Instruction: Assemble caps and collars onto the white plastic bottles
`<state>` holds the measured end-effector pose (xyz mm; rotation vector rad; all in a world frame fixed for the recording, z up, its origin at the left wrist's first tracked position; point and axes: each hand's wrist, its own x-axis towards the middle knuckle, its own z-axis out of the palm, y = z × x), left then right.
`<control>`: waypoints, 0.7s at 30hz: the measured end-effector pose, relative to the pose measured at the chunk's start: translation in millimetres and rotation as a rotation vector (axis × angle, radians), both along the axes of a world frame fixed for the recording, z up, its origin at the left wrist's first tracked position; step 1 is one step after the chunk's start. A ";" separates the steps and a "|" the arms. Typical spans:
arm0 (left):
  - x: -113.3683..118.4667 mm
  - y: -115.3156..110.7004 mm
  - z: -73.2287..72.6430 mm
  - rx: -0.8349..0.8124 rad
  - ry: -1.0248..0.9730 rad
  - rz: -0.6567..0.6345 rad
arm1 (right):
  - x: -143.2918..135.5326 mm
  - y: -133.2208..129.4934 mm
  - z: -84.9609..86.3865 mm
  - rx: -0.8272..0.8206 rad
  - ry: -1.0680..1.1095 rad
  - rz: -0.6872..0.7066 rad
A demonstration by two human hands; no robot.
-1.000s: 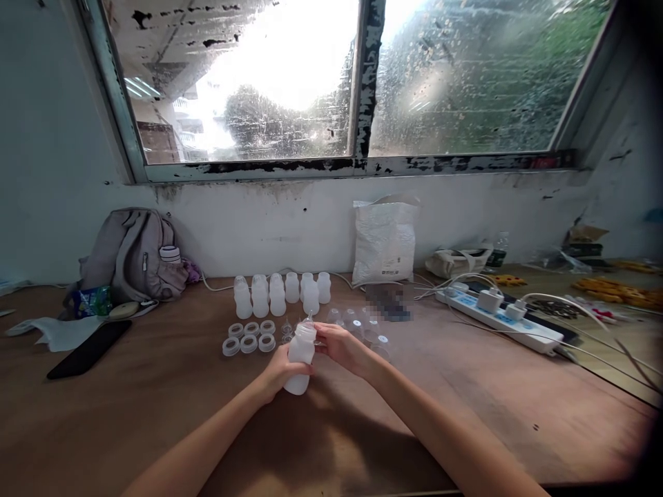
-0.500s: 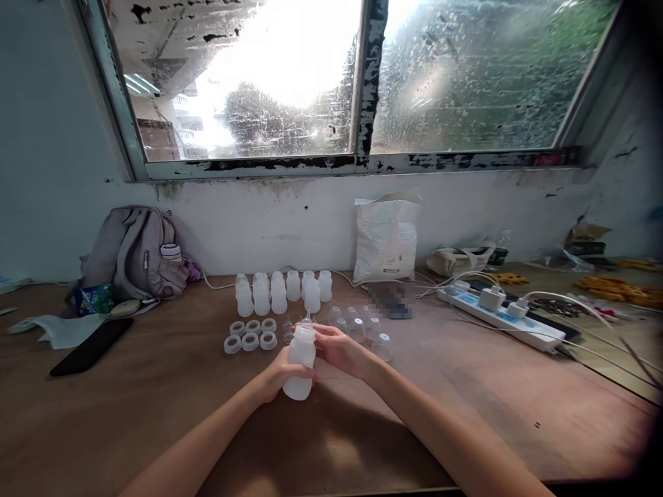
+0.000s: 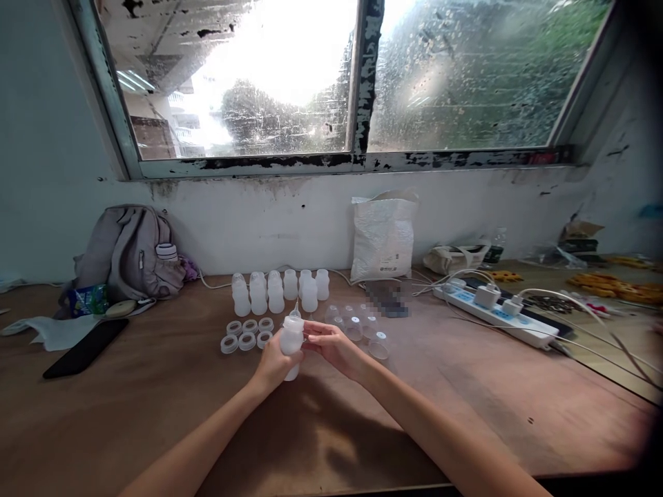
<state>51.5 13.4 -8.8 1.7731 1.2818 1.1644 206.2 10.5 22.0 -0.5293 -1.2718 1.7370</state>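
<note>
A frosted white baby bottle [image 3: 291, 343] stands a little tilted in front of me, a clear teat [image 3: 295, 312] pointing up at its mouth. My left hand [image 3: 273, 364] is wrapped round the bottle's middle, thumb across the front. Beside the bottle's neck is my right hand [image 3: 336, 348], its fingers stretched out and slightly apart; whether the fingertips touch the bottle I cannot tell. White collar rings [image 3: 247, 340] lie in two rows to the left, partly behind my left hand. To the right sit several clear domed caps [image 3: 353, 328].
Several more bottles [image 3: 259, 293] stand in rows at the back, some capped. A white plastic bag [image 3: 383, 238] leans on the wall. At right lies a power strip [image 3: 497, 314] with cables; at left, a black phone [image 3: 85, 348] and a grey backpack [image 3: 129, 252].
The bottle has moved slightly left and up in my left hand. My right hand's fingers have come away from the teat and straightened beside the neck.
</note>
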 end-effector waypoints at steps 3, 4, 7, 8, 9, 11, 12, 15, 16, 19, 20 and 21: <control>0.1 -3.3 3.2 -0.022 -0.041 0.013 | 2.8 2.2 0.2 -0.014 0.001 -0.024; 0.0 -5.2 4.5 -0.057 -0.076 -0.023 | 3.6 2.4 0.3 -0.020 0.008 -0.032; 0.2 -12.3 7.3 -0.313 -0.201 -0.311 | 5.1 1.0 0.9 -0.042 0.008 0.008; 0.7 -14.5 7.6 -0.409 -0.226 -0.420 | 4.9 0.1 0.5 -0.050 -0.007 0.051; 1.6 -16.2 7.7 -0.478 -0.236 -0.496 | 4.2 -0.9 -0.4 -0.055 -0.024 0.089; 3.9 -17.4 7.2 -0.497 -0.235 -0.505 | 0.6 -2.7 -3.9 -0.043 -0.035 0.076; 5.1 -17.0 6.9 -0.430 -0.221 -0.436 | -2.1 -3.5 -6.2 -0.030 -0.028 0.017; 6.4 -14.8 6.7 -0.167 -0.162 -0.212 | -10.9 -5.4 -11.5 -0.010 -0.008 -0.213; 6.1 -15.0 7.1 -0.151 -0.160 -0.212 | -12.9 -6.1 -11.9 -0.016 -0.015 -0.242; 5.3 -19.9 8.4 -0.401 -0.204 -0.483 | -13.8 -8.7 -8.5 -0.037 -0.053 -0.154; 6.0 -22.2 8.4 -0.491 -0.223 -0.580 | -12.9 -9.5 -6.7 -0.048 -0.078 -0.096; 7.4 -24.4 7.9 -0.545 -0.232 -0.642 | -12.0 -10.4 -5.0 -0.058 -0.104 -0.055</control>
